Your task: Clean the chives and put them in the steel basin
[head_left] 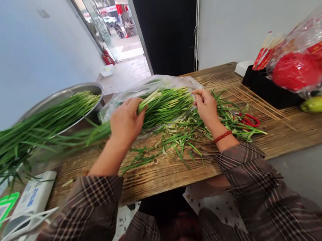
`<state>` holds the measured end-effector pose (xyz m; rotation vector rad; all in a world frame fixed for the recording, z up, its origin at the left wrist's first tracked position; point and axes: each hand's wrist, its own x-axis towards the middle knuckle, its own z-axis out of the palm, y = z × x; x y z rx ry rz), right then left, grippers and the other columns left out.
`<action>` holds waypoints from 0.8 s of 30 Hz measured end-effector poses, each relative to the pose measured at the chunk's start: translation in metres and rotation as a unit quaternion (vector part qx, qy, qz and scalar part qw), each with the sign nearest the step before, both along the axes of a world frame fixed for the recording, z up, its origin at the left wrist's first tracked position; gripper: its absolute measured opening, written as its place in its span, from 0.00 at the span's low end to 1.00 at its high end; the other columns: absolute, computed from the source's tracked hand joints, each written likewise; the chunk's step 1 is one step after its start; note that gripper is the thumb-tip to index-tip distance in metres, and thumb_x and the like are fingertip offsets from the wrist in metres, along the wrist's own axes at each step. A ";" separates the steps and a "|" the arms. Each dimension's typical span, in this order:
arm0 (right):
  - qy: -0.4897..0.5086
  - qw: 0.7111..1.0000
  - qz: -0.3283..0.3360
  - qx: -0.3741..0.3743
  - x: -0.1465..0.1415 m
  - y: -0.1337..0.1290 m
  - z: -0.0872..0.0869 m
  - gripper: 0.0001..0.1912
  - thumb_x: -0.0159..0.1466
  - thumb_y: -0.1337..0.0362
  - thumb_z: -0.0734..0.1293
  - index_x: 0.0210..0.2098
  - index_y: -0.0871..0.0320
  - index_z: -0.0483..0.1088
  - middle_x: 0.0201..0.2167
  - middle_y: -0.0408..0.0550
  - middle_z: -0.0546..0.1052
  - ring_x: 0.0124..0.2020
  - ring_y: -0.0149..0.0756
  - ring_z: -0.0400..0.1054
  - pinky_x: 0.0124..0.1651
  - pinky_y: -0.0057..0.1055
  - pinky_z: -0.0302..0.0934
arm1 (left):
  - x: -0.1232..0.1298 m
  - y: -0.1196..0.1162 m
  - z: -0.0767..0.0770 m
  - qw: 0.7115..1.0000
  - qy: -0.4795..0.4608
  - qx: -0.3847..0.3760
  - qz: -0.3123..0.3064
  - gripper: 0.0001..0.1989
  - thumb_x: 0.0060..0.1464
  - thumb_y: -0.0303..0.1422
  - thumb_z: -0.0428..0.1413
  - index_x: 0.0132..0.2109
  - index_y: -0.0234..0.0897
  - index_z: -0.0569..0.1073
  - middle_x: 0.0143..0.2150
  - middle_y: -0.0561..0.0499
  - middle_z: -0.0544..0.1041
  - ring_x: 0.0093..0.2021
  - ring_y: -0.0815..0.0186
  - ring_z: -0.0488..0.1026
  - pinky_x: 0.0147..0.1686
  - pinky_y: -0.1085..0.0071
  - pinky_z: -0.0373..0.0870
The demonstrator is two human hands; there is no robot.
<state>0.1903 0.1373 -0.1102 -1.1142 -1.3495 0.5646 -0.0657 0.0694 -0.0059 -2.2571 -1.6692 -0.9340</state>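
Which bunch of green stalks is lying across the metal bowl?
The large bunch at the far left, its leaves drooping past the metal bowl. By contrast, the left hand grips a smaller bunch; the middle bunch lies against clear plastic.

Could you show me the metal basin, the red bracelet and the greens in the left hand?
Metal basin (48,101): head view, its far inner wall.
Red bracelet (223,136): head view, middle of its visible band.
Held greens (149,100): head view, pale ends beyond the left hand (126,120).
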 end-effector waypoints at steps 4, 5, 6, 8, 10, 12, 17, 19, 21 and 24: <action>-0.164 0.986 -0.018 0.014 -0.002 0.002 -0.004 0.17 0.62 0.72 0.56 0.40 0.59 0.74 0.36 0.51 0.78 0.40 0.39 0.71 0.48 0.36 0.61 | 0.005 0.019 -0.056 0.989 -0.107 -0.102 0.002 0.12 0.56 0.39 0.53 0.34 0.35 0.73 0.29 0.51 0.73 0.31 0.65 0.68 0.33 0.71 0.60; -0.211 0.977 -0.015 0.011 -0.002 0.001 -0.005 0.17 0.61 0.73 0.56 0.40 0.60 0.75 0.38 0.53 0.78 0.42 0.41 0.70 0.50 0.37 0.60 | 0.007 0.021 -0.065 0.985 -0.131 -0.116 -0.003 0.13 0.56 0.40 0.52 0.32 0.34 0.73 0.28 0.52 0.73 0.30 0.66 0.67 0.32 0.72 0.60; -0.257 0.966 -0.018 0.006 -0.002 0.001 -0.006 0.17 0.62 0.73 0.56 0.40 0.60 0.75 0.40 0.54 0.78 0.44 0.42 0.70 0.52 0.38 0.59 | 0.009 0.022 -0.072 0.980 -0.156 -0.125 -0.010 0.13 0.56 0.40 0.52 0.32 0.34 0.73 0.28 0.52 0.73 0.30 0.66 0.67 0.33 0.72 0.60; -0.335 0.941 -0.038 -0.012 -0.001 0.000 -0.008 0.14 0.63 0.70 0.59 0.39 0.59 0.76 0.41 0.55 0.78 0.45 0.45 0.68 0.52 0.41 0.58 | 0.011 0.023 -0.082 0.969 -0.209 -0.131 -0.023 0.15 0.55 0.41 0.52 0.32 0.33 0.74 0.28 0.52 0.73 0.30 0.67 0.68 0.33 0.72 0.62; -0.385 0.920 -0.061 -0.034 0.001 -0.002 -0.009 0.10 0.63 0.65 0.63 0.38 0.57 0.76 0.42 0.56 0.77 0.46 0.48 0.66 0.50 0.43 0.58 | 0.012 0.023 -0.087 0.954 -0.267 -0.132 -0.025 0.15 0.54 0.42 0.53 0.33 0.33 0.74 0.28 0.52 0.73 0.31 0.67 0.68 0.33 0.73 0.63; -0.408 0.908 -0.076 -0.055 0.003 -0.003 -0.009 0.08 0.62 0.62 0.65 0.36 0.57 0.77 0.41 0.57 0.77 0.46 0.50 0.65 0.48 0.43 0.58 | 0.011 0.022 -0.090 0.939 -0.317 -0.136 -0.016 0.16 0.54 0.44 0.53 0.34 0.34 0.74 0.26 0.53 0.72 0.30 0.67 0.67 0.32 0.73 0.63; -0.313 0.949 -0.028 -0.025 0.007 -0.003 -0.004 0.05 0.59 0.63 0.67 0.29 0.56 0.75 0.36 0.50 0.78 0.43 0.43 0.67 0.50 0.40 0.58 | 0.007 0.017 -0.092 0.921 -0.362 -0.140 -0.014 0.17 0.54 0.45 0.54 0.35 0.34 0.75 0.22 0.55 0.68 0.28 0.68 0.65 0.28 0.74 0.62; -0.206 0.978 0.024 -0.016 0.005 -0.005 0.000 0.05 0.58 0.62 0.68 0.29 0.56 0.75 0.32 0.46 0.77 0.37 0.37 0.68 0.46 0.36 0.61 | 0.007 0.014 -0.090 0.923 -0.359 -0.136 -0.018 0.17 0.54 0.45 0.53 0.35 0.34 0.75 0.22 0.54 0.68 0.28 0.68 0.65 0.28 0.74 0.63; -0.109 0.991 0.075 -0.028 0.001 -0.010 0.004 0.07 0.58 0.59 0.68 0.30 0.56 0.74 0.30 0.43 0.77 0.32 0.33 0.67 0.40 0.32 0.61 | 0.007 0.011 -0.086 0.925 -0.358 -0.127 -0.020 0.17 0.56 0.45 0.53 0.35 0.34 0.76 0.23 0.54 0.70 0.28 0.67 0.66 0.29 0.73 0.64; -0.047 0.989 0.132 -0.044 -0.006 -0.020 0.009 0.08 0.58 0.58 0.69 0.32 0.55 0.75 0.29 0.42 0.77 0.31 0.32 0.67 0.38 0.31 0.61 | 0.007 0.006 -0.079 0.925 -0.367 -0.091 -0.026 0.17 0.58 0.45 0.52 0.37 0.35 0.76 0.30 0.51 0.75 0.33 0.66 0.71 0.36 0.71 0.68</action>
